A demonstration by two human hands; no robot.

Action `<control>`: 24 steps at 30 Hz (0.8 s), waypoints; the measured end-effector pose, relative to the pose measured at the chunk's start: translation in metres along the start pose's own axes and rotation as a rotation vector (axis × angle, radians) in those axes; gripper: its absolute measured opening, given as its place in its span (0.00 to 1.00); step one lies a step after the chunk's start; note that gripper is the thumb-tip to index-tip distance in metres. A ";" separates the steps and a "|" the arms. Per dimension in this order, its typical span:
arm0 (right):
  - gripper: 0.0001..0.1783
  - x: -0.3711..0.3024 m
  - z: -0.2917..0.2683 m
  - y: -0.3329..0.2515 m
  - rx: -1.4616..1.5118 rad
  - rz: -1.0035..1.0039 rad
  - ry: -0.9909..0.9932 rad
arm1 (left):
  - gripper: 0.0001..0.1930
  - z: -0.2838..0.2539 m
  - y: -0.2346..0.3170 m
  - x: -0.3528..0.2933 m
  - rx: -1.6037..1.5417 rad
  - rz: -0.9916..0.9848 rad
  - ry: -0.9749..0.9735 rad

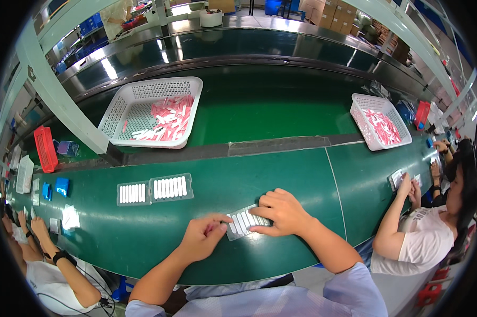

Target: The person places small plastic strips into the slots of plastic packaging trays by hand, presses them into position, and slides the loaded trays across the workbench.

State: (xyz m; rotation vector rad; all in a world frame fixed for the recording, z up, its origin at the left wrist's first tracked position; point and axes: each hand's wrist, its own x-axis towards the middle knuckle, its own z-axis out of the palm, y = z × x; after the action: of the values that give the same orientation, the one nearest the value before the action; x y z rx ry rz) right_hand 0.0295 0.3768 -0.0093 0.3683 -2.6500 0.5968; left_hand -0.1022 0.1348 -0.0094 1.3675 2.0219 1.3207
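Observation:
A clear plastic tray (240, 224) holding a row of white sticks lies tilted on the green table in front of me. My right hand (284, 212) grips its right part, fingers reaching over the sticks and thumb along the near side. At the tray's left edge, my left hand (203, 236) has its fingers curled in a pinch on the rim. Farther left on the table, two similar trays lie side by side, a left tray (132, 194) and a right tray (172, 187), each filled with white sticks.
Beyond a dark ledge (196, 152), a large white basket (123, 108) and a smaller white basket (361, 112) hold pink and white pieces. A red basket (45, 148) and blue packets (62, 186) are at the left. Co-workers sit on both sides; the right person (423, 238) handles a tray.

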 end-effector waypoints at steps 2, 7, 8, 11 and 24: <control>0.25 0.003 -0.001 -0.003 -0.020 -0.001 -0.042 | 0.12 -0.009 -0.017 -0.005 -1.267 -0.482 -0.189; 0.35 0.010 -0.008 -0.003 0.096 0.009 -0.040 | 0.20 -0.021 -0.014 -0.001 -1.599 -0.611 -0.233; 0.39 0.007 -0.003 -0.002 0.111 0.031 -0.104 | 0.21 -0.019 -0.016 0.000 -1.577 -0.587 -0.234; 0.38 0.007 0.003 -0.009 0.014 0.148 -0.011 | 0.22 -0.015 -0.013 0.001 -1.467 -0.582 -0.249; 0.09 0.024 -0.002 -0.049 0.644 0.147 -0.109 | 0.27 -0.009 -0.003 -0.004 -0.991 -0.492 -0.768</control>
State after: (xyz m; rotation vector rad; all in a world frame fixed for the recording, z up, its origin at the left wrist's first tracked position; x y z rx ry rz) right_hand 0.0250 0.3312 0.0204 0.3900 -2.5349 1.5206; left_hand -0.1083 0.1267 -0.0084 0.6575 0.8618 1.0598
